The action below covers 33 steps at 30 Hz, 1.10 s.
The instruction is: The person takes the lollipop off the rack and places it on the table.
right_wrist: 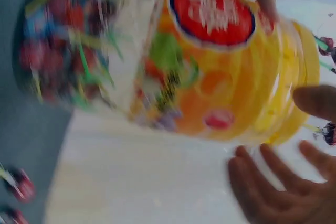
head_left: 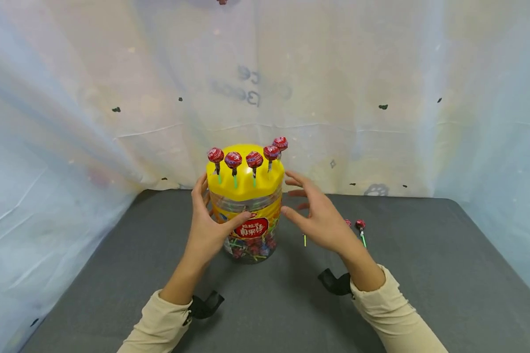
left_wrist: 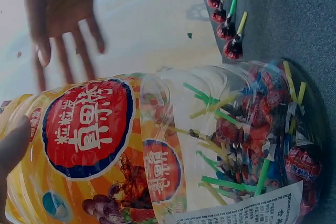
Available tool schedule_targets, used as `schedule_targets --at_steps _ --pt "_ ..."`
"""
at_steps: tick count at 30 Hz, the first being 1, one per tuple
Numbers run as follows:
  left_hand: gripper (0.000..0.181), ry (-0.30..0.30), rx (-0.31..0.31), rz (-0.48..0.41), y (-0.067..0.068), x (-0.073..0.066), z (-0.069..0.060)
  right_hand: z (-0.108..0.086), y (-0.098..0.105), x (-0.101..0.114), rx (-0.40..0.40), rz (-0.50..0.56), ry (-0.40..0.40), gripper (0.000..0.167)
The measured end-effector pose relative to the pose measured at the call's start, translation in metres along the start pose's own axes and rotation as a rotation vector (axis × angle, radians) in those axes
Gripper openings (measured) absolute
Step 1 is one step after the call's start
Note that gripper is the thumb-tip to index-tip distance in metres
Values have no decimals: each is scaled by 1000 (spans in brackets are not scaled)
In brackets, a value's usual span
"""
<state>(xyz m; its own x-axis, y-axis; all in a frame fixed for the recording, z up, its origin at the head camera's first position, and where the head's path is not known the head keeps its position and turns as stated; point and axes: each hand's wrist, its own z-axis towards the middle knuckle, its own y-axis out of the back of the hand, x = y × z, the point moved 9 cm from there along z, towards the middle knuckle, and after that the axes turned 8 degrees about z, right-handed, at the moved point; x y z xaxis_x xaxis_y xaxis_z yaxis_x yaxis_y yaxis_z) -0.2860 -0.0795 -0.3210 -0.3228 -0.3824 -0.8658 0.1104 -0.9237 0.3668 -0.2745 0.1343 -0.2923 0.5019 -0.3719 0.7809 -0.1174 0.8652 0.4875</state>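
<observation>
Thumb across the front, a person's left hand (head_left: 208,228), reaching from a beige sleeve (head_left: 162,318), grips the left side of a clear plastic candy jar (head_left: 252,227). The jar stands upright on a dark gray table (head_left: 424,260), near its back edge. Its yellow-orange wrapper (left_wrist: 89,184) carries pictures of fruit and a red, blue-edged oval with white Chinese characters. Lower down, bare plastic shows candies with green and yellow sticks heaped at the bottom, and a white sticker (left_wrist: 265,203) bears fine print. On top sits a bright yellow lid (head_left: 243,192), from which five red-wrapped lollipops (head_left: 254,159) stick up in an arc. To the right, the person's right hand (head_left: 319,215) hovers close beside the jar, fingers spread and holding nothing; whether its thumb brushes the plastic cannot be told. Farther right, partly hidden by that hand, loose lollipops (head_left: 360,224) lie on the table; the left wrist view shows five in a row, red heads pointing the same way.
</observation>
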Motion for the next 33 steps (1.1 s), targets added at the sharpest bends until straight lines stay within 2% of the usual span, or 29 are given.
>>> schedule_targets --at_steps 4,7,12,20,27,33 --pt "107 -14 2 14 -1 -2 0 13 22 22 -151 -87 128 73" --pt "108 -23 5 21 -1 -3 1 25 30 32 -207 -96 185 72" --pt "106 -23 6 17 -3 -2 1 38 32 36 -231 -105 225 68" --pt "107 -23 9 33 -4 0 0 42 33 36 -282 -86 285 61" --pt "107 -3 9 52 -3 2 0 43 32 38 -282 -101 284 59" --pt "107 -17 12 42 -2 2 0 45 33 39 -279 -119 272 59"
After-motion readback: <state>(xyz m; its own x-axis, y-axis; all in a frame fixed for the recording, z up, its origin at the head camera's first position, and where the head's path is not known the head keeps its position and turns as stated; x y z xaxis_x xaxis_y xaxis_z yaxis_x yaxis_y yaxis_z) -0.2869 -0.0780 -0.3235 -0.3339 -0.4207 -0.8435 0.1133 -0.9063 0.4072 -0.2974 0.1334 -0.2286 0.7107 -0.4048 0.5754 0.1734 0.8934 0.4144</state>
